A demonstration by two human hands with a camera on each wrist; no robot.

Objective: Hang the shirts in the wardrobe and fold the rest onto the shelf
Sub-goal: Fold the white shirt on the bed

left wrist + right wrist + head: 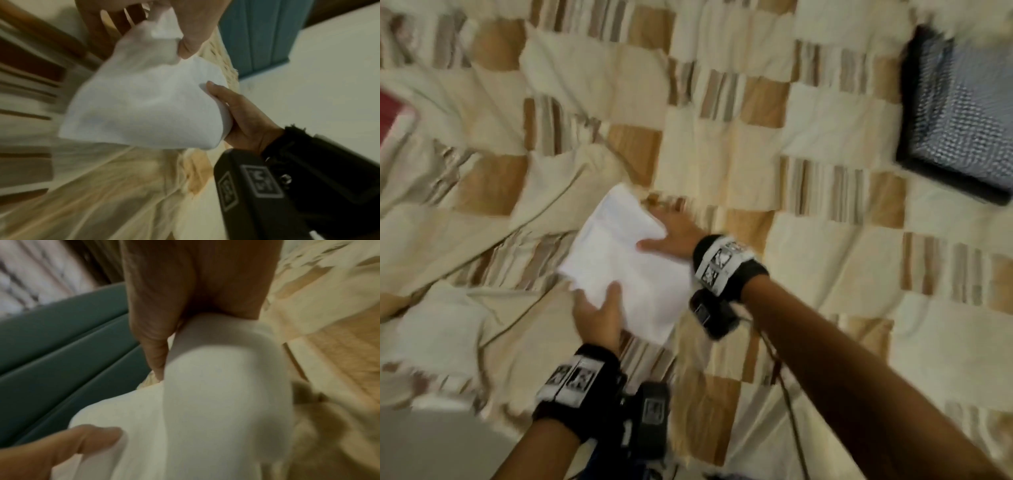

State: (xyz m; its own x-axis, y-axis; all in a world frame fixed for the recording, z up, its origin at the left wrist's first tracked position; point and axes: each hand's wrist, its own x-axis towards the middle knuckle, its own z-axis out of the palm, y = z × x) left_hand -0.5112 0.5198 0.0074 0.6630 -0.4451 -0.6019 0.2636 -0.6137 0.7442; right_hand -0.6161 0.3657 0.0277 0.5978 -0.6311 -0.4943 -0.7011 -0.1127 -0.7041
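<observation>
Left hand (599,317): grips near edge of folded white garment (625,262), thumb on top, fingers beneath. Right hand (671,238): holds far right edge of the same garment, thumb over the cloth. Garment: raised just above patchwork bedspread (722,137), near its middle. Folded blue-and-white checked cloth (959,113): on bedspread, well apart from garment, far right.

Bed (722,144) covered by rumpled patchwork quilt (835,246), cream, tan and striped squares; teal panelled furniture (265,32) beside it; pale floor (329,97); light warm, dim.
</observation>
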